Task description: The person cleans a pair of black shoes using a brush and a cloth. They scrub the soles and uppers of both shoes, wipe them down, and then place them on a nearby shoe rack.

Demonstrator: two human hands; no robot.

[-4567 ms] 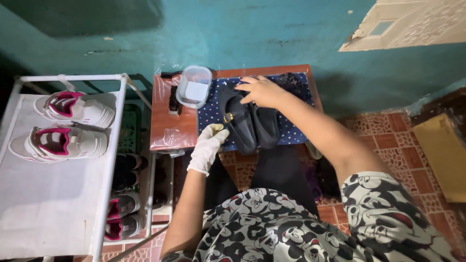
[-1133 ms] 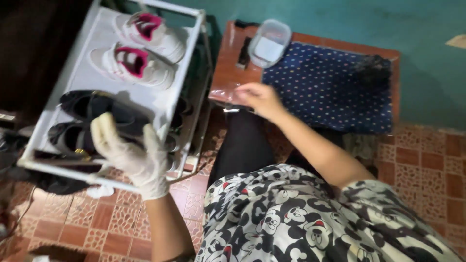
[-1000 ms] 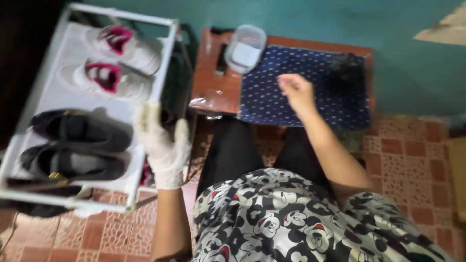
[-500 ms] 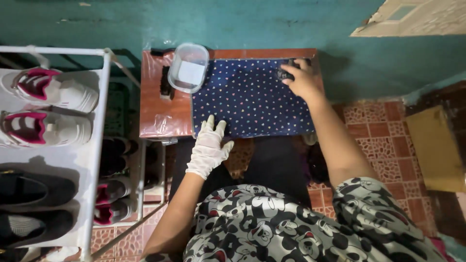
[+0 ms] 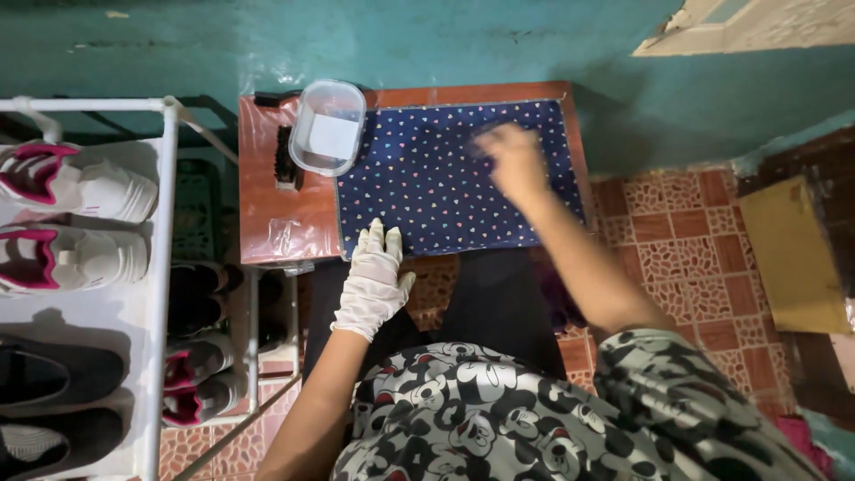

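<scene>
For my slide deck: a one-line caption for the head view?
White-gloved left hand and bare right hand rest on a dotted navy cloth beside a clear plastic container.

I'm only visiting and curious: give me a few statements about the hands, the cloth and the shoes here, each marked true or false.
1. The left hand wears a white glove. True.
2. The right hand holds a black shoe. False: it is bare, blurred, over the dotted blue cloth.
3. The clear plastic container sits on the floor. False: it is on the small table.
4. White and pink sneakers lie on the white rack. True.
</scene>
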